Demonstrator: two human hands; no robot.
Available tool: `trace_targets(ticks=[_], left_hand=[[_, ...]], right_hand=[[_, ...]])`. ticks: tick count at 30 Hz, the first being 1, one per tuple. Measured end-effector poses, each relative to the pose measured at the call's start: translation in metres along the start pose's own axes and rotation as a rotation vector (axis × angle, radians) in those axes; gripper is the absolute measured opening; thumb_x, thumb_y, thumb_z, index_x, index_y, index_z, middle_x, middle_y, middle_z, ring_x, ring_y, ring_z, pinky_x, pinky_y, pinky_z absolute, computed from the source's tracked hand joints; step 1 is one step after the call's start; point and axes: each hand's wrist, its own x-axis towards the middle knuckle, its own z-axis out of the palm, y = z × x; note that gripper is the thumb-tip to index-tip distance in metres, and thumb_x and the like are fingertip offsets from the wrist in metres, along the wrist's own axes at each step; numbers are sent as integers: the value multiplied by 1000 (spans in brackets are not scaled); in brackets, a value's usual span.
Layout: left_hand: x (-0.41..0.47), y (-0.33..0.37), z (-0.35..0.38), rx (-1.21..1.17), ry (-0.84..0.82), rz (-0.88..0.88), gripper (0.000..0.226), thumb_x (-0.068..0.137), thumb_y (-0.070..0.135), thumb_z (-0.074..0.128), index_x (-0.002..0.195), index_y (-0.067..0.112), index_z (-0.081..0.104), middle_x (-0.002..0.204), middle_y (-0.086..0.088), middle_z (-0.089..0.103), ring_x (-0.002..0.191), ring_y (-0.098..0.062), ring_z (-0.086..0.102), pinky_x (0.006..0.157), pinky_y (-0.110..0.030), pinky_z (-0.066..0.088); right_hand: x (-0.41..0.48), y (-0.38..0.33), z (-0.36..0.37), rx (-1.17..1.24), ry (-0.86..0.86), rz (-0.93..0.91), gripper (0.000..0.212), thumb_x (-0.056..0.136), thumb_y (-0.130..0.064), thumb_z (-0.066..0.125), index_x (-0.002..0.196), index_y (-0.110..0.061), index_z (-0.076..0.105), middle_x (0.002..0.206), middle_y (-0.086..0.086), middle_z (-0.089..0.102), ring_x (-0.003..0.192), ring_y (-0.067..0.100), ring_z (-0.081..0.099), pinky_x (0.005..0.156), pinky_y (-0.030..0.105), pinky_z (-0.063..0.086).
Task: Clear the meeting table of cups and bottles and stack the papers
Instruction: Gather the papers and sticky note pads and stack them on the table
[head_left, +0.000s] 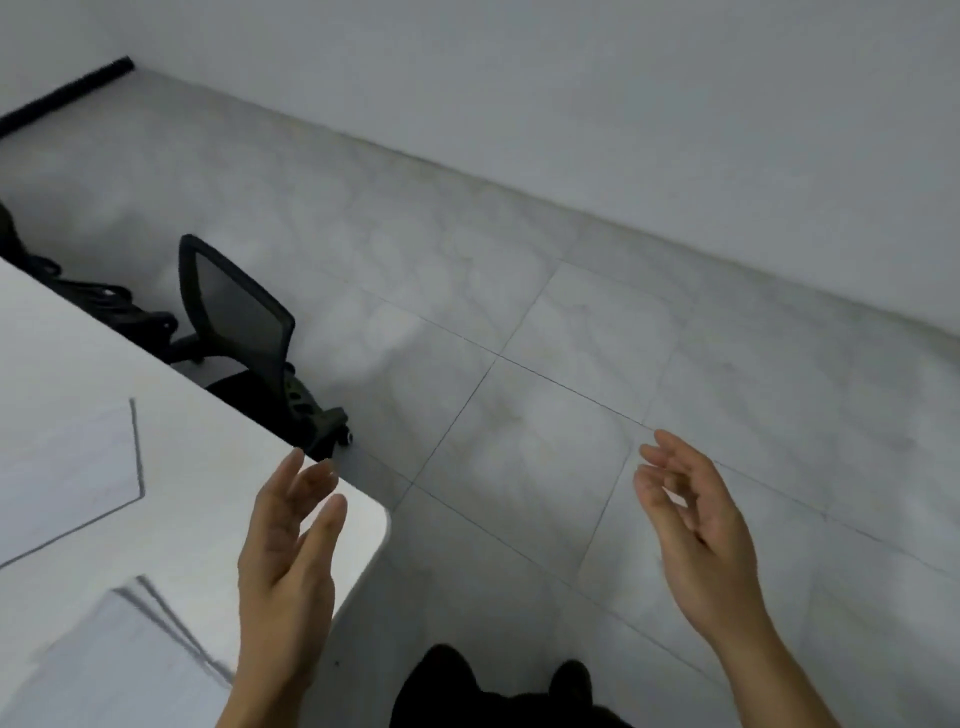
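Observation:
The white meeting table (208, 457) fills the lower left, with its rounded corner near the middle. A stack of white papers (104, 665) lies at the bottom left of the table. My left hand (288, 551) hovers over the table's corner, fingers apart, holding nothing. My right hand (701, 535) is raised over the floor to the right of the table, fingers loosely curled and empty. No cups or bottles are in view.
A black mesh office chair (244, 332) stands tucked at the table's far edge, with more chair parts (104, 301) further left. A rectangular panel outline (93, 478) marks the tabletop. Grey tiled floor (571, 364) runs to a white wall (571, 104).

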Motion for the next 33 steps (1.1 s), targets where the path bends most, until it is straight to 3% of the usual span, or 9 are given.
trace_targets(ticks=[6, 8, 12, 15, 19, 23, 27, 30, 33], left_hand=[[84, 3, 40, -115, 205, 1, 51, 84, 20, 62, 133, 32, 57, 122, 2, 68, 121, -17, 61, 103, -43, 46], [127, -5, 52, -152, 251, -20, 53, 89, 12, 67, 138, 25, 54, 125, 1, 67, 123, -18, 60, 106, -45, 46], [236, -9, 73, -195, 287, -34, 48, 96, -2, 56, 139, 21, 53, 125, -4, 66, 122, -17, 61, 109, -49, 45], [316, 8, 81, -186, 272, -12, 49, 96, -1, 56, 138, 24, 52, 125, -5, 66, 122, -17, 61, 104, -35, 48], [409, 35, 78, -169, 264, 11, 53, 91, 12, 65, 140, 24, 51, 128, -4, 66, 123, -13, 60, 96, -21, 50], [501, 42, 70, -159, 348, 19, 52, 90, 9, 68, 138, 24, 53, 124, -5, 67, 121, -18, 61, 101, -29, 49], [611, 28, 63, -151, 446, -36, 49, 86, 16, 64, 132, 30, 56, 122, -1, 68, 120, -15, 62, 98, -27, 52], [698, 25, 50, -136, 535, -57, 46, 96, 0, 59, 134, 25, 55, 121, -1, 68, 122, -22, 61, 102, -39, 49], [765, 45, 21, -117, 650, -64, 47, 95, 1, 62, 134, 26, 56, 122, 0, 69, 122, -18, 61, 106, -43, 48]], right_hand=[[131, -44, 64, -53, -210, -89, 38, 94, -29, 62, 131, -35, 57, 120, -21, 65, 112, -7, 59, 83, 12, 46], [181, -50, 97, -79, -274, -105, 39, 92, -33, 62, 131, -35, 56, 120, -22, 65, 112, -8, 59, 83, 8, 47], [279, -75, 162, -117, -324, -151, 41, 89, -38, 61, 130, -36, 56, 118, -28, 64, 112, -8, 58, 82, 5, 46], [344, -113, 200, -109, -340, -173, 41, 88, -39, 61, 129, -37, 57, 118, -26, 65, 112, -7, 59, 83, 11, 46], [424, -158, 258, -78, -340, -188, 43, 86, -42, 59, 128, -37, 58, 118, -21, 67, 112, -6, 60, 81, 4, 45], [498, -176, 336, -68, -406, -193, 41, 87, -41, 59, 128, -37, 58, 118, -23, 66, 111, -5, 60, 85, 7, 46], [585, -174, 436, -81, -497, -185, 44, 86, -43, 58, 129, -36, 57, 117, -26, 64, 112, -6, 59, 87, 14, 46], [655, -186, 526, -86, -604, -177, 34, 93, -33, 60, 127, -37, 57, 116, -24, 65, 112, -8, 58, 84, 8, 46], [705, -225, 624, -92, -765, -186, 33, 96, -27, 61, 127, -37, 58, 115, -24, 66, 111, -9, 58, 83, 4, 44]])
